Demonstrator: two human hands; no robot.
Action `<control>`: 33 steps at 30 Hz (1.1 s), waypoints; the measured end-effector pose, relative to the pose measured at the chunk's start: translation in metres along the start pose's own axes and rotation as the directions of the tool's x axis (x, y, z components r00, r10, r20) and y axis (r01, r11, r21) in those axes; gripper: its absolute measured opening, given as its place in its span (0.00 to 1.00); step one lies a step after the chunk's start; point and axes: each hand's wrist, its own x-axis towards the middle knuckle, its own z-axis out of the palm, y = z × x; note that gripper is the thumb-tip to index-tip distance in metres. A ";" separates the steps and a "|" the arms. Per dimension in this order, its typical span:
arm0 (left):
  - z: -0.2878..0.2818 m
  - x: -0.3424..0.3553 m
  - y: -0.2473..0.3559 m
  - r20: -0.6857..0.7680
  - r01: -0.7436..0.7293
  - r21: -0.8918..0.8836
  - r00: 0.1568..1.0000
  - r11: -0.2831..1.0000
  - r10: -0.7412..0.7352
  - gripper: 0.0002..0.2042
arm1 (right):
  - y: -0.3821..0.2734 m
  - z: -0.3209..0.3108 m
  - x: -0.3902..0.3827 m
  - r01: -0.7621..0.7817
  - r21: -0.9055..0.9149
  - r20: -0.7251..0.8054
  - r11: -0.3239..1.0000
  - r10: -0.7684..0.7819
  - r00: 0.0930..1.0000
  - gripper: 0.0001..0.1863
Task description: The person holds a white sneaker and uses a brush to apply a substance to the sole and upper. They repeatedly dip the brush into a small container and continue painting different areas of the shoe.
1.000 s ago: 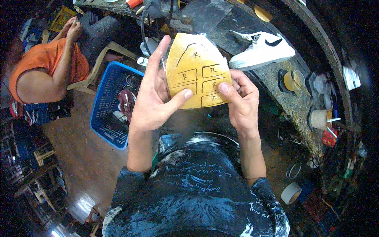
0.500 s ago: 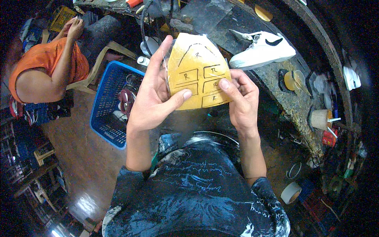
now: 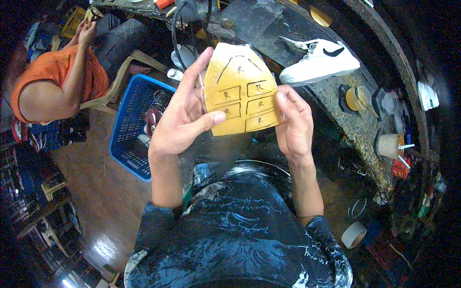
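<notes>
A: Head view. What are the fingers grasping?

B: The left hand [image 3: 174, 122] grips a flat, yellow, arch-shaped piece [image 3: 244, 89], its thumb on the lower left of the front face and its other fingers along and behind the left edge. The right hand [image 3: 295, 126] pinches the right edge, fingers curled.

A: Position of the piece?

B: Raised between both sets of fingers, narrower end away from the wearer; hand-drawn black lines and boxes mark the visible face. Its material cannot be told.

A: Surroundings?

B: Right of the right fingers and farther out, a white laced shoe [image 3: 317, 65] with a black side mark lies on a dark, stained bench [image 3: 327, 98]. Left of the left fingers stands a blue, perforated plastic basket [image 3: 123, 141]; well beyond it sits a person in an orange sleeveless top [image 3: 57, 86].
</notes>
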 end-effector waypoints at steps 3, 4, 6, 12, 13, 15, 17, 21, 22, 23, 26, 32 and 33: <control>0.001 0.002 -0.005 -0.017 -0.026 0.018 1.000 0.999 0.027 0.43 | -0.001 -0.001 0.000 0.029 -0.036 0.014 0.999 -0.029 0.999 0.09; 0.003 0.003 -0.010 -0.091 -0.007 0.018 0.996 1.000 0.009 0.40 | -0.002 -0.001 -0.003 0.050 -0.111 0.026 0.993 -0.047 0.999 0.09; 0.007 0.005 -0.018 -0.226 0.014 -0.006 0.974 1.000 -0.015 0.33 | -0.002 -0.001 -0.003 0.068 -0.214 0.041 0.974 -0.061 0.997 0.10; -0.001 0.002 -0.025 -0.183 0.118 -0.074 0.974 0.990 -0.130 0.23 | -0.003 -0.003 -0.002 0.033 -0.202 0.040 0.979 -0.025 0.999 0.11; -0.001 0.002 -0.025 -0.185 0.119 -0.090 0.974 0.989 -0.134 0.22 | -0.003 -0.003 -0.002 0.027 -0.204 0.043 0.979 -0.018 0.999 0.11; -0.002 0.001 -0.025 -0.190 0.128 -0.147 0.969 0.981 -0.155 0.21 | -0.003 -0.003 -0.002 0.020 -0.179 0.053 0.984 -0.011 0.999 0.11; -0.003 0.000 -0.025 -0.201 0.136 -0.143 0.966 0.980 -0.163 0.22 | -0.002 -0.004 -0.001 0.030 -0.191 0.059 0.981 -0.019 0.998 0.10; -0.009 0.001 -0.024 -0.210 0.152 -0.246 0.956 0.957 -0.206 0.23 | -0.002 -0.005 -0.001 0.059 -0.248 0.056 0.967 -0.047 0.997 0.10; -0.009 0.000 -0.025 -0.218 0.133 -0.198 0.960 0.971 -0.176 0.23 | -0.001 -0.005 -0.001 0.058 -0.247 0.050 0.967 -0.047 0.998 0.10; -0.009 0.000 -0.026 -0.225 0.114 -0.149 0.963 0.982 -0.146 0.23 | 0.000 -0.005 0.000 0.056 -0.246 0.044 0.968 -0.047 0.998 0.10; -0.008 0.002 -0.027 -0.257 0.108 -0.108 0.957 0.988 -0.132 0.25 | 0.002 -0.006 0.002 0.060 -0.231 0.025 0.971 -0.055 0.998 0.12; -0.004 0.006 -0.019 -0.254 0.127 -0.238 0.949 0.963 -0.188 0.35 | 0.002 -0.006 0.003 0.025 -0.256 0.003 0.966 -0.026 1.000 0.16; -0.003 0.007 -0.019 -0.247 0.123 -0.258 0.951 0.958 -0.188 0.37 | 0.002 -0.006 0.002 0.015 -0.244 -0.011 0.970 -0.019 1.000 0.16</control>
